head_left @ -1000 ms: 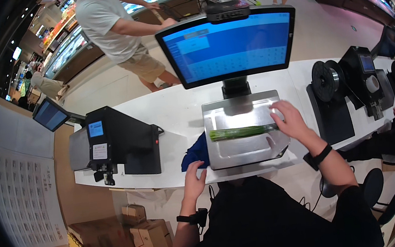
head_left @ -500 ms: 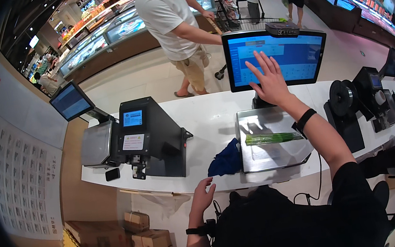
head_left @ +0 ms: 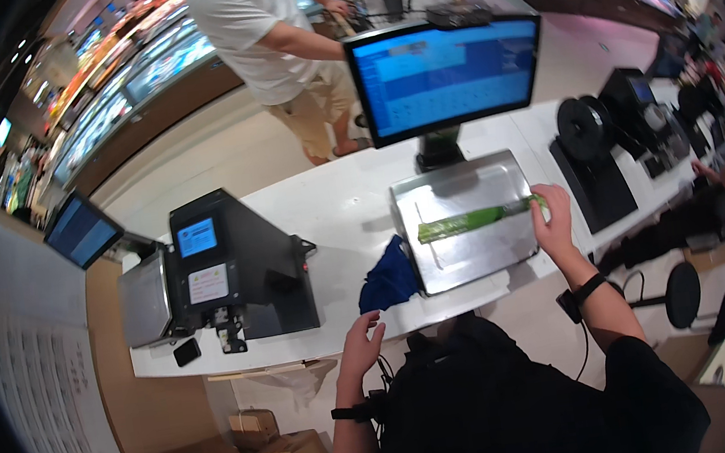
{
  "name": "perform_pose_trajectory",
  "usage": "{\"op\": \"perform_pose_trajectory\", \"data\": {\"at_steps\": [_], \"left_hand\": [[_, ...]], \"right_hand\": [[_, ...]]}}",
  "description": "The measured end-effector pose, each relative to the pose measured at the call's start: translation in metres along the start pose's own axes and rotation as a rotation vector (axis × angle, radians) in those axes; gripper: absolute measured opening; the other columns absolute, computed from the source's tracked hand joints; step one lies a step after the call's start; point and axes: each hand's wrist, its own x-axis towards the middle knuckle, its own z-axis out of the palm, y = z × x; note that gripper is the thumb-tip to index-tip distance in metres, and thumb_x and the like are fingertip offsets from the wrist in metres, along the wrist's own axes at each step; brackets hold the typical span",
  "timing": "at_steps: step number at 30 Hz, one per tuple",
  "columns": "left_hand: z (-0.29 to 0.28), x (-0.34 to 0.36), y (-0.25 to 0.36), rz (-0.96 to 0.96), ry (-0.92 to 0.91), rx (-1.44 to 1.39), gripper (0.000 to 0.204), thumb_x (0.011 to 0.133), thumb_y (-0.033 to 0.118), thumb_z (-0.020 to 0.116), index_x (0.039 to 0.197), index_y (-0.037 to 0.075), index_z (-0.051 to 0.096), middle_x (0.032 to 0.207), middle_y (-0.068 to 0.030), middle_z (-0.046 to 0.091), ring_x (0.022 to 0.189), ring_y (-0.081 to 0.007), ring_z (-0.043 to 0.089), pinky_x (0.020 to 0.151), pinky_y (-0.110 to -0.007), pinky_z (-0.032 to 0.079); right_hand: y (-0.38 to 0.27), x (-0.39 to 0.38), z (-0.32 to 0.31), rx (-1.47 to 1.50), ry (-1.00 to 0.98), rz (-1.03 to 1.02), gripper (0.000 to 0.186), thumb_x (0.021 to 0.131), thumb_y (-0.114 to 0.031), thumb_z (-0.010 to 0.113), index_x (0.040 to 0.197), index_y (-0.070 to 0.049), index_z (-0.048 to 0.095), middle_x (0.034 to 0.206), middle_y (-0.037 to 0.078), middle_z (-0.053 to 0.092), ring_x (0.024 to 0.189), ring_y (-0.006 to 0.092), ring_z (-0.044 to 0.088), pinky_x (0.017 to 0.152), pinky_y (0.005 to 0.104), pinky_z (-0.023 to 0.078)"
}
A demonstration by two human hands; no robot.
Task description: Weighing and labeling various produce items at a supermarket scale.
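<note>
On the steel plate [head_left: 475,258] lies the green bundle [head_left: 461,221]; my right hand [head_left: 554,219] meets its right end, whether clamped I cannot tell; my left hand [head_left: 361,349], empty, fingers parted, hangs beyond the plate's near-left corner; a loose one-ended grip could let the bundle slip.

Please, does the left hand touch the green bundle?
Apart. The head view shows blue cloth and bare metal plate between the left hand and the green bundle.
</note>
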Motion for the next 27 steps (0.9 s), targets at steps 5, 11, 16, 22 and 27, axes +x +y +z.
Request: {"op": "perform_pose_trajectory", "data": {"at_steps": [5, 11, 16, 22, 27], "left_hand": [[0.018, 0.024, 0.017, -0.034, -0.155, 0.025, 0.03, 0.093, 0.013, 0.058, 0.12, 0.001, 0.057, 0.111, -0.0135, 0.066, 0.103, -0.0222, 0.063, 0.091, -0.033, 0.048], [0.059, 0.049, 0.042, -0.006, -0.318, 0.04, 0.029, 0.093, 0.012, 0.058, 0.12, 0.001, 0.057, 0.11, -0.0119, 0.066, 0.103, -0.0194, 0.063, 0.091, -0.031, 0.047], [0.082, 0.062, 0.055, 0.028, -0.332, 0.059, 0.028, 0.094, 0.011, 0.057, 0.12, 0.0, 0.057, 0.11, -0.0117, 0.066, 0.103, -0.0187, 0.063, 0.091, -0.03, 0.048], [0.108, 0.066, 0.088, -0.071, -0.258, 0.072, 0.027, 0.094, 0.011, 0.056, 0.117, -0.002, 0.057, 0.109, -0.0115, 0.067, 0.101, -0.0177, 0.063, 0.089, -0.029, 0.047], [0.113, 0.064, 0.094, -0.087, -0.147, 0.04, 0.024, 0.093, 0.011, 0.057, 0.115, -0.001, 0.059, 0.105, -0.0114, 0.067, 0.098, -0.0177, 0.063, 0.087, -0.029, 0.047]], "right_hand": [[0.059, -0.121, -0.017, 0.189, 0.047, 0.879, 0.012, 0.085, -0.003, 0.057, 0.094, -0.001, 0.066, 0.1, 0.014, 0.066, 0.098, 0.032, 0.061, 0.087, 0.0352, 0.048], [0.078, -0.185, -0.017, 0.127, -0.328, 0.73, 0.019, 0.084, -0.007, 0.06, 0.1, -0.003, 0.068, 0.111, 0.014, 0.064, 0.105, 0.0319, 0.058, 0.093, 0.0377, 0.046], [0.082, -0.177, -0.006, 0.104, -0.54, 0.555, 0.033, 0.081, -0.014, 0.063, 0.113, -0.004, 0.064, 0.133, 0.015, 0.051, 0.122, 0.0319, 0.047, 0.103, 0.0403, 0.038], [0.103, -0.167, 0.015, 0.148, -0.593, 0.428, 0.038, 0.081, -0.016, 0.065, 0.116, -0.001, 0.061, 0.133, 0.014, 0.051, 0.123, 0.0308, 0.046, 0.105, 0.0403, 0.035], [0.116, -0.151, 0.009, 0.228, -0.755, 0.362, 0.023, 0.082, -0.015, 0.064, 0.1, -0.002, 0.068, 0.105, 0.011, 0.066, 0.105, 0.0299, 0.057, 0.098, 0.0406, 0.04]]}}
